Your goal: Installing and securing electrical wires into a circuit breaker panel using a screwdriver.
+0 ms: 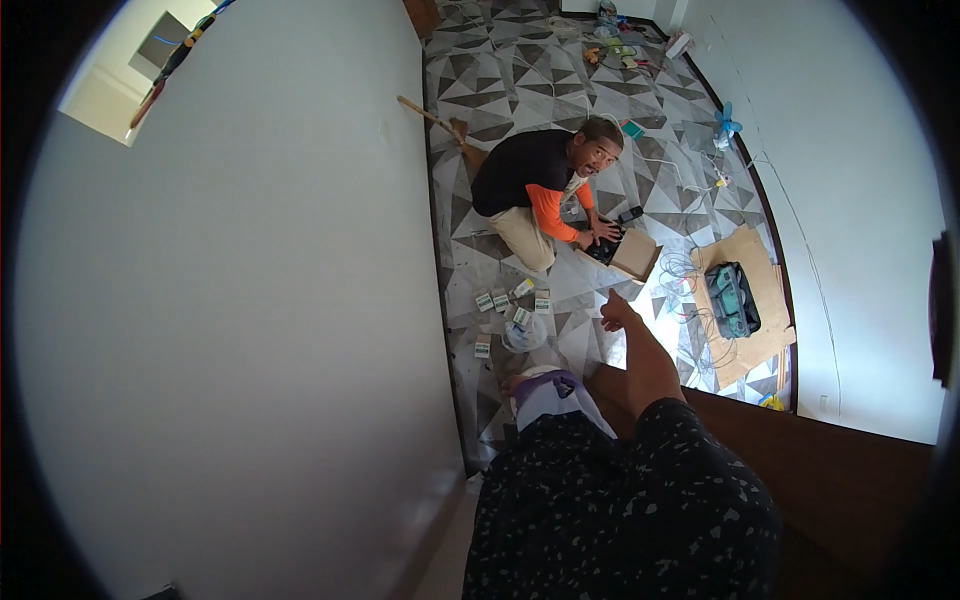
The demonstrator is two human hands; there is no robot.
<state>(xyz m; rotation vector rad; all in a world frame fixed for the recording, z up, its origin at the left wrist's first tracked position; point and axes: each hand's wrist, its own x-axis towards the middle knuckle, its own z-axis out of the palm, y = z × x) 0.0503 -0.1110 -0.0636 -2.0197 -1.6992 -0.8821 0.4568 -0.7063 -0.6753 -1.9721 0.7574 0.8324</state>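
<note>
Below the raised right hand [617,310], on the patterned tile floor [520,90], lies the work in hand: a scatter of small boxes [512,305] beside a clear plastic bag [524,333], all well apart from the hand and untouched by it. The right hand is extended forward from a dark speckled sleeve [640,500]; it holds nothing. Its fingers appear loosely curled with one digit extended (the detail is too small to confirm), so the degree of opening cannot be told with certainty. The left hand is not visible.

Beyond the hand, a second person [545,190] kneels on the floor, with both hands placed in an open cardboard box [628,252] on a dark object [606,246]. To the right of the raised hand, a flattened cardboard sheet [745,300] carries a teal and black case [733,298], with loose coils of thin wire [680,270] between it and the open box. A wooden-handled broom [440,122] lies farther off, and more small items sit at the far end of the room [615,45].

Progress, as a judgement: the work appears to be at an early or middle stage. Materials are unpacked and laid out, the small boxes remain on the floor, and nothing is yet in the wearer's grasp.
</note>
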